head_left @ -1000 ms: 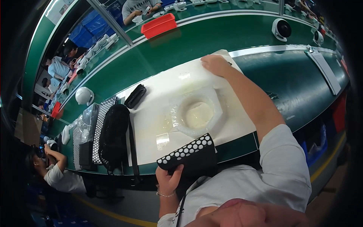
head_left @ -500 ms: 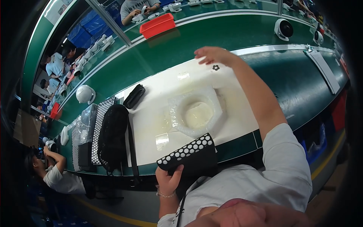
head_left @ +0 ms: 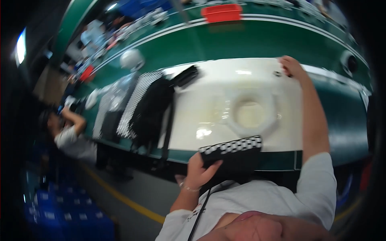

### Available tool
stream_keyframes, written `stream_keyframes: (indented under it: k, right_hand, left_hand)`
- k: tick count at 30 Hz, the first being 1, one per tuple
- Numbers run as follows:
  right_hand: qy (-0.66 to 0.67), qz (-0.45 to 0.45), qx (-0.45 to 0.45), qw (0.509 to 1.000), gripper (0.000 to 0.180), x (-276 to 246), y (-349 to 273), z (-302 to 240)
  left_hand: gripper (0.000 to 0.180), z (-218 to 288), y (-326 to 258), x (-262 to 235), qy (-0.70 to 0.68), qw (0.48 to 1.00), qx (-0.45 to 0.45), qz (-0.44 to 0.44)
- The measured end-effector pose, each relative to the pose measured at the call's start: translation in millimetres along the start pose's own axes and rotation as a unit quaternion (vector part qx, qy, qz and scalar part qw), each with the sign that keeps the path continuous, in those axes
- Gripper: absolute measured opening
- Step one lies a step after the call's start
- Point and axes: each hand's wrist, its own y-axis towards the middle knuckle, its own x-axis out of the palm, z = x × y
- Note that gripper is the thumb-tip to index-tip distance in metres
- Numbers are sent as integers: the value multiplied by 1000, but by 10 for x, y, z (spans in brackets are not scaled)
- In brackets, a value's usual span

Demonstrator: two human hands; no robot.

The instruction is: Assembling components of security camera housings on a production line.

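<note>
The left hand (head_left: pixel 197 173) grips a black pouch with a checkered band (head_left: pixel 235 154) at the table's (head_left: pixel 241 40) near edge, fingers curled around its end. The right hand (head_left: pixel 291 66) rests at the white mat's (head_left: pixel 225 80) far corner; its grip is unclear.

A white mat (head_left: pixel 225 86) covered the green bench (head_left: pixel 257 44), with a clear hexagonal plastic tray (head_left: pixel 251 112) lying on it just beyond the near-edge grip. Further left of that grip, a heap of black bags (head_left: pixel 150 110) with a hanging strap sat beside black-and-white patterned pieces (head_left: pixel 130 102) and clear plastic wrapping (head_left: pixel 114 96). A small black case (head_left: pixel 185 75) lay at the mat's far left corner. Well beyond, a red bin (head_left: pixel 222 12) stood on the bench, and a white round object (head_left: pixel 132 59) sat off to the far left. Another person in a white shirt (head_left: pixel 70 134) bent low on the left.
</note>
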Motion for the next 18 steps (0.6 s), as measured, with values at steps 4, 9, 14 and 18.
stream_keyframes:
  k: [4, 9, 14, 18]
  right_hand:
    - [-115, -18, -10, 993, 14, -49, -135, -161]
    - [-236, -16, -66, 969, 15, -240, -18, 71]
    - [-196, -5, -3, 981, 17, -329, 0, 74]
    - [-170, -6, 27, 985, 22, -346, 13, 110]
  left_hand:
    - [20, -12, -27, -15, 2, 999, 27, 22]
    - [22, 9, -43, -30, -3, 1000, 11, 15]
    - [22, 9, -38, -29, 5, 1000, 16, 16]
    - [22, 25, -25, -31, -5, 1000, 17, 14]
